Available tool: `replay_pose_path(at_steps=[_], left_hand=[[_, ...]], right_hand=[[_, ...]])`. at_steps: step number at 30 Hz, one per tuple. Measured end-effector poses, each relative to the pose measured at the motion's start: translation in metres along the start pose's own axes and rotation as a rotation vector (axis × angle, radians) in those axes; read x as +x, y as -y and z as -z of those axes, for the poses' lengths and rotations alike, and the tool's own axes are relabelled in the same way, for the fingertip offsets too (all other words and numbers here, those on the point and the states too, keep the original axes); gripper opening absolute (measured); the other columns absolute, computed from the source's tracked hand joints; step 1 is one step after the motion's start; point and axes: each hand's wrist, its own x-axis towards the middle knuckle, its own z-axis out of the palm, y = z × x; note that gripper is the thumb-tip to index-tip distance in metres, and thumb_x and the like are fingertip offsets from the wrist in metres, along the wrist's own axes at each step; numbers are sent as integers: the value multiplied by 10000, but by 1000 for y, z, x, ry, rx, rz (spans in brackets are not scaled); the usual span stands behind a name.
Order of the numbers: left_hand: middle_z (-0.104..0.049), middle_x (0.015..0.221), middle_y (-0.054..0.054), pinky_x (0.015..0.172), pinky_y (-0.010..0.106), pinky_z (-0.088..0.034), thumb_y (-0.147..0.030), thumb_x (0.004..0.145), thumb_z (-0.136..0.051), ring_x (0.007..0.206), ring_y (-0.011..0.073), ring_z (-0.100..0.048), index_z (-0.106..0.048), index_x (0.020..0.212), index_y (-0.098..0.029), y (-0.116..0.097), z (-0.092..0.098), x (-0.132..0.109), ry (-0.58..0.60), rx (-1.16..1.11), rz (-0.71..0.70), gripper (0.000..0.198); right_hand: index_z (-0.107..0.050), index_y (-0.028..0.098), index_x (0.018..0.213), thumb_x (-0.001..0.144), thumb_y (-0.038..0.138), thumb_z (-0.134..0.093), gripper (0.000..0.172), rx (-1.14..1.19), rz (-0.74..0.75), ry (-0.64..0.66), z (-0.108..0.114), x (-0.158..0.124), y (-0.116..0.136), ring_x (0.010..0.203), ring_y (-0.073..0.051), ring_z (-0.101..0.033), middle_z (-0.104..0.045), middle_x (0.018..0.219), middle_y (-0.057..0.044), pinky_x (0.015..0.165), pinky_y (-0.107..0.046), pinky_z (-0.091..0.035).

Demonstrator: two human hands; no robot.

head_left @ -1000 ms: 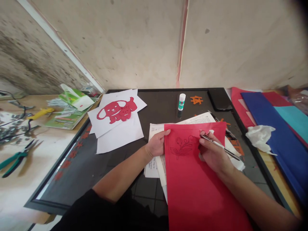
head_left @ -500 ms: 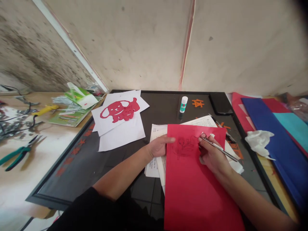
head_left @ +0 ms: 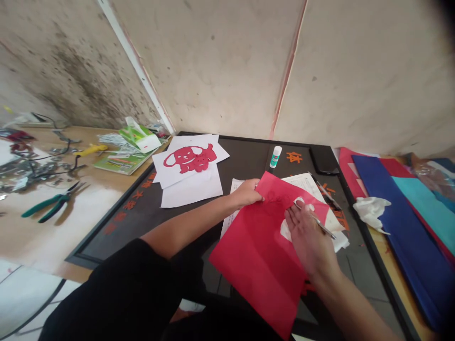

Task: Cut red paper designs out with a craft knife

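A red paper sheet (head_left: 256, 251) is tilted over the table, with a faint dark line drawing near its upper part. My left hand (head_left: 248, 193) pinches its upper left edge between thumb and fingers. A slim, pen-shaped silver craft knife (head_left: 325, 228) is held in my right hand (head_left: 309, 237), which is turned with the palm side showing, over the sheet's right part. The knife's tip is hard to make out. White patches show beside the right fingers. Under the sheet lie printed pages (head_left: 302, 182).
Behind are a glue stick (head_left: 275, 157) and a black phone (head_left: 324, 160). White sheets (head_left: 192, 189) with a red dog cutout (head_left: 190, 159) lie left, beyond them green-handled pliers (head_left: 53, 207). On the right are crumpled tissue (head_left: 371, 211) and coloured paper (head_left: 394, 218).
The red sheet has been turned clockwise, its lower end swinging left. My left hand has moved up with its edge. My right hand has rolled palm-up, still holding the knife. The view has shifted.
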Motion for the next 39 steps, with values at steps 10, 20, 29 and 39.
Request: replay_pose_path(at_steps=[10, 20, 29, 39], left_hand=[[-700, 780, 39, 698, 320, -506, -60, 541, -674, 713, 252, -654, -703, 862, -180, -14, 1, 11, 200, 445, -250, 343], [-674, 1135, 148, 1043, 495, -367, -178, 903, -504, 1135, 310, -574, -679, 1081, -142, 16, -25, -44, 215, 686, -632, 252], [-638, 1265, 185, 887, 441, -456, -323, 1021, -421, 1117, 324, -586, -644, 1198, -42, 52, -34, -53, 36, 1240, -1035, 401], [-648, 1257, 182, 851, 434, -467, -328, 1006, -449, 1072, 318, -601, -658, 1186, -48, 54, -30, -52, 20, 1169, -1049, 393]], right_hand=[[-776, 259, 856, 813, 511, -699, 267, -400, 125, 151, 84, -41, 37, 734, -211, -673, -734, 780, -61, 694, -340, -559], [-798, 250, 894, 687, 398, -834, 257, -809, 285, 398, 71, 57, 73, 844, -245, -673, -755, 878, -61, 782, -365, -535], [-780, 216, 824, 796, 446, -730, 238, -936, 239, 645, 45, 105, 40, 682, -188, -617, -705, 702, -37, 678, -322, -510], [-762, 202, 819, 827, 385, -711, 190, -984, 178, 641, 46, 106, 27, 630, -170, -617, -713, 701, -44, 611, -298, -513]])
